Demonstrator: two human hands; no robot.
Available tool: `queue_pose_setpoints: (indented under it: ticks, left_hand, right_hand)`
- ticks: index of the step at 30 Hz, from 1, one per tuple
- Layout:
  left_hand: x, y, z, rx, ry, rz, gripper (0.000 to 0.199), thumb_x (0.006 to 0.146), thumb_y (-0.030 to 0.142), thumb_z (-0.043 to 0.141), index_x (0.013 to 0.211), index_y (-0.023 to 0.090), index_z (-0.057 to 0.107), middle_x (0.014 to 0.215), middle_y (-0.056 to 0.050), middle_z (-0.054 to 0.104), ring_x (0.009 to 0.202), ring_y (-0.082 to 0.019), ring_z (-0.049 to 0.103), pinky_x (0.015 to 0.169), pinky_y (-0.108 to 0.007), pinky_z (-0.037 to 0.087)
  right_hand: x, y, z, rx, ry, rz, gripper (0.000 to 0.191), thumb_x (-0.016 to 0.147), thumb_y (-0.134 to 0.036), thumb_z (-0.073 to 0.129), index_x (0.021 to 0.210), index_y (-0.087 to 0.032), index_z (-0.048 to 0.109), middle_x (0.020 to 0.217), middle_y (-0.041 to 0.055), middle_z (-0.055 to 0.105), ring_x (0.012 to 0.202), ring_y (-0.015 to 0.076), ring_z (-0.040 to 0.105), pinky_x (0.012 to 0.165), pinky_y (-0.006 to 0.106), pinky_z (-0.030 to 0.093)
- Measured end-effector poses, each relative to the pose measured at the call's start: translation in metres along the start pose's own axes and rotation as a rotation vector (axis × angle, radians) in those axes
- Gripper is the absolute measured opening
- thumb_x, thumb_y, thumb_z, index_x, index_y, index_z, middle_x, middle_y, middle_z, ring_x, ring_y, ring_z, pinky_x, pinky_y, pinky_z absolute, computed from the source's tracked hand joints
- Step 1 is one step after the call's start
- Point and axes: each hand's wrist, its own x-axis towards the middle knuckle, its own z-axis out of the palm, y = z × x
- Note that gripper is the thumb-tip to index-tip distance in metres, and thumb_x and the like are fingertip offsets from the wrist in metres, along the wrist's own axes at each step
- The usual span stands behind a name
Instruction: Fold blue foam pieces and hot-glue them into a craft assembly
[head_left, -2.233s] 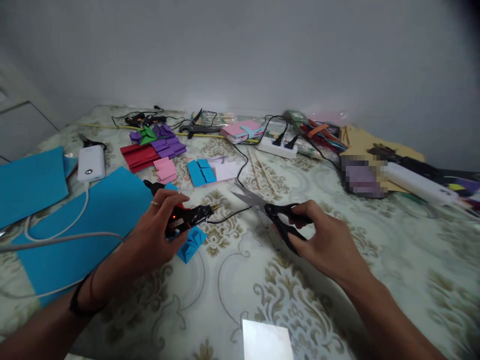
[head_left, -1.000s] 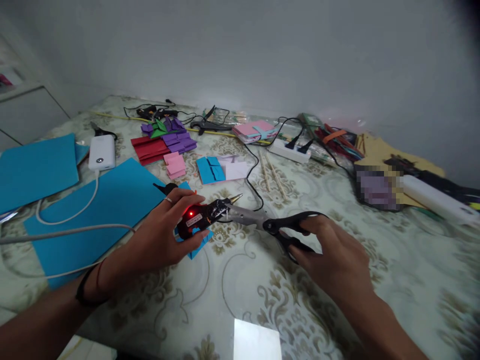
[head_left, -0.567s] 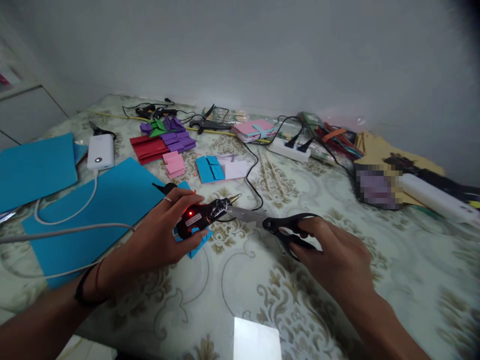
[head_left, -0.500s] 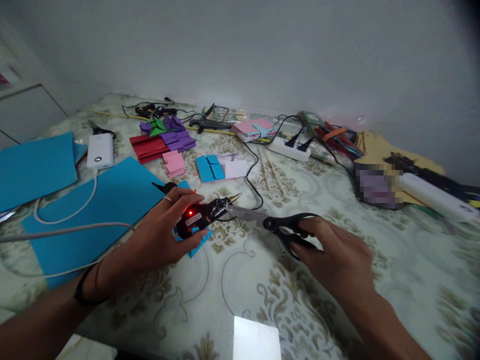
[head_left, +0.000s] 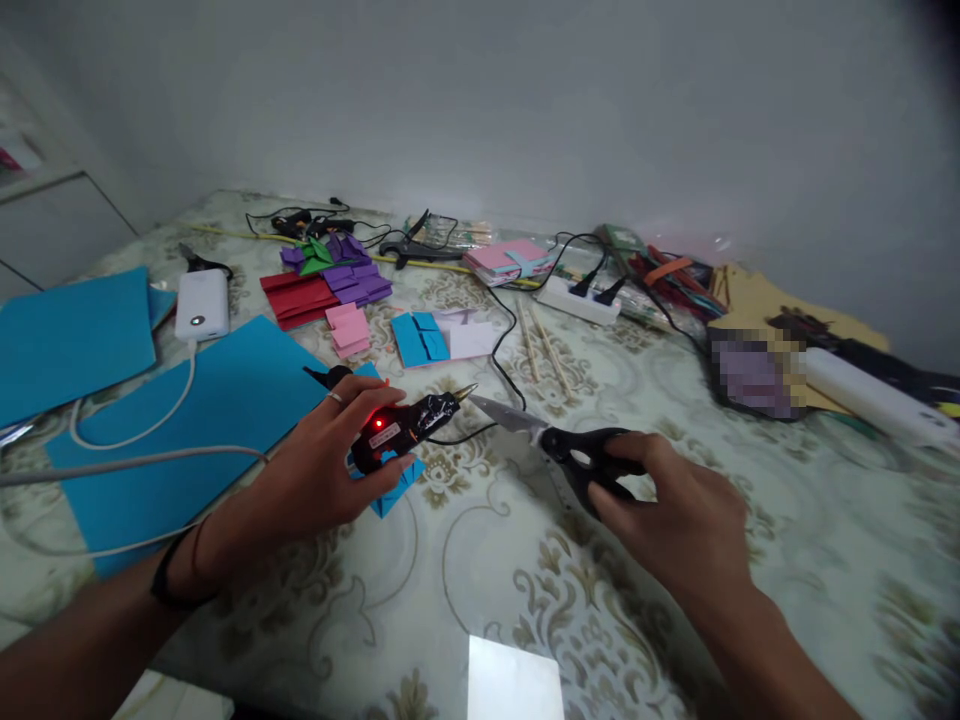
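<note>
My left hand is closed around a black glue gun with a red light glowing on its side. The gun's metal nozzle points right, over the table. In my right hand is a pair of black-handled scissors, fingers in the loops. The blade tip is close beside the nozzle; whether they touch I cannot tell. Under the left hand lies a piece of folded blue paper, partly hidden by the hand and gun.
Blue sheets and a white power bank with its cable lie at left. Folded papers, two sticks and a power strip sit farther back. A black cord crosses the middle. Tools and yellow paper are at right.
The scissors have moved from the neck of the glue gun to beside its nozzle tip and turned slightly. My left hand has hardly moved.
</note>
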Motion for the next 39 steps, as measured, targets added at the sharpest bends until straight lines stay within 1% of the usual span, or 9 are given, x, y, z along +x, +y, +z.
queue_pose_setpoints:
  ticks: [3, 8, 12, 16, 20, 26, 32, 36, 39]
  left_hand:
    - [0.0001, 0.0006, -0.0003, -0.007, 0.005, -0.001, 0.042, 0.094, 0.030, 0.069, 0.132, 0.020, 0.055, 0.131, -0.015, 0.062, 0.120, -0.028, 0.069, 0.093, -0.038, 0.062]
    - [0.0001, 0.0011, -0.0006, -0.007, 0.011, 0.005, 0.042, 0.094, 0.029, 0.070, 0.131, 0.019, 0.056, 0.129, -0.015, 0.063, 0.120, -0.028, 0.068, 0.094, -0.040, 0.062]
    - [0.0001, 0.0018, -0.0015, 0.001, 0.009, 0.002, 0.041, 0.094, 0.029, 0.070, 0.131, 0.018, 0.056, 0.130, -0.016, 0.063, 0.119, -0.029, 0.069, 0.095, -0.040, 0.061]
    - [0.0008, 0.0023, -0.0028, 0.006, -0.008, -0.002, 0.042, 0.094, 0.030, 0.070, 0.131, 0.017, 0.057, 0.130, -0.016, 0.064, 0.120, -0.029, 0.070, 0.095, -0.040, 0.061]
    - [0.0009, 0.0019, -0.0027, 0.005, -0.013, -0.006, 0.042, 0.094, 0.030, 0.070, 0.131, 0.018, 0.057, 0.130, -0.015, 0.065, 0.121, -0.029, 0.070, 0.096, -0.039, 0.061]
    - [0.0009, 0.0024, -0.0025, 0.003, -0.005, 0.001, 0.041, 0.093, 0.030, 0.070, 0.131, 0.020, 0.056, 0.129, -0.015, 0.066, 0.119, -0.028, 0.071, 0.094, -0.040, 0.061]
    - [0.0009, 0.0012, -0.0024, -0.007, -0.001, 0.001, 0.041, 0.094, 0.029, 0.070, 0.131, 0.020, 0.056, 0.129, -0.015, 0.065, 0.119, -0.028, 0.070, 0.095, -0.041, 0.061]
    - [0.0005, 0.0004, -0.0017, -0.003, -0.002, 0.000, 0.042, 0.093, 0.029, 0.071, 0.131, 0.020, 0.055, 0.130, -0.014, 0.065, 0.118, -0.028, 0.070, 0.093, -0.039, 0.061]
    - [0.0007, 0.0009, -0.0019, 0.007, -0.005, 0.005, 0.042, 0.094, 0.029, 0.070, 0.132, 0.019, 0.056, 0.130, -0.015, 0.064, 0.118, -0.027, 0.070, 0.093, -0.039, 0.062]
  right_hand:
    - [0.0026, -0.0014, -0.0005, 0.024, -0.002, -0.004, 0.018, 0.079, -0.018, 0.057, 0.096, -0.025, 0.056, 0.075, 0.0014, 0.074, 0.059, 0.0208, 0.069, 0.054, 0.029, 0.049]
    - [0.0044, -0.0036, -0.0018, 0.075, -0.052, -0.038, 0.022, 0.079, -0.012, 0.058, 0.096, -0.026, 0.056, 0.081, 0.0026, 0.074, 0.064, 0.0218, 0.070, 0.056, 0.030, 0.048]
    - [0.0028, -0.0028, -0.0015, 0.043, -0.054, -0.041, 0.020, 0.081, -0.010, 0.060, 0.094, -0.026, 0.056, 0.075, 0.0012, 0.072, 0.062, 0.0214, 0.069, 0.054, 0.030, 0.045]
    - [0.0039, -0.0044, -0.0018, 0.011, -0.027, -0.097, 0.017, 0.085, -0.010, 0.060, 0.092, -0.025, 0.054, 0.069, -0.0007, 0.069, 0.057, 0.0188, 0.067, 0.052, 0.028, 0.043]
    - [0.0055, -0.0057, -0.0020, -0.016, -0.010, -0.131, 0.015, 0.088, -0.011, 0.059, 0.090, -0.025, 0.053, 0.067, -0.0013, 0.068, 0.054, 0.0181, 0.066, 0.050, 0.027, 0.042]
    - [0.0040, -0.0049, -0.0016, 0.009, -0.002, -0.109, 0.016, 0.086, -0.010, 0.063, 0.088, -0.025, 0.056, 0.066, -0.0013, 0.069, 0.053, 0.0180, 0.066, 0.051, 0.027, 0.043]
    - [0.0020, -0.0041, -0.0013, 0.008, -0.002, -0.068, 0.016, 0.084, -0.011, 0.064, 0.084, -0.025, 0.057, 0.060, -0.0030, 0.067, 0.047, 0.0165, 0.063, 0.048, 0.027, 0.038]
    - [0.0015, -0.0028, -0.0019, 0.006, -0.006, -0.031, 0.012, 0.081, -0.015, 0.061, 0.086, -0.026, 0.056, 0.059, -0.0026, 0.068, 0.046, 0.0186, 0.063, 0.048, 0.029, 0.039]
    - [0.0023, -0.0026, -0.0020, -0.007, 0.005, -0.020, 0.013, 0.080, -0.016, 0.060, 0.088, -0.025, 0.055, 0.060, -0.0025, 0.069, 0.046, 0.0187, 0.063, 0.049, 0.028, 0.041]
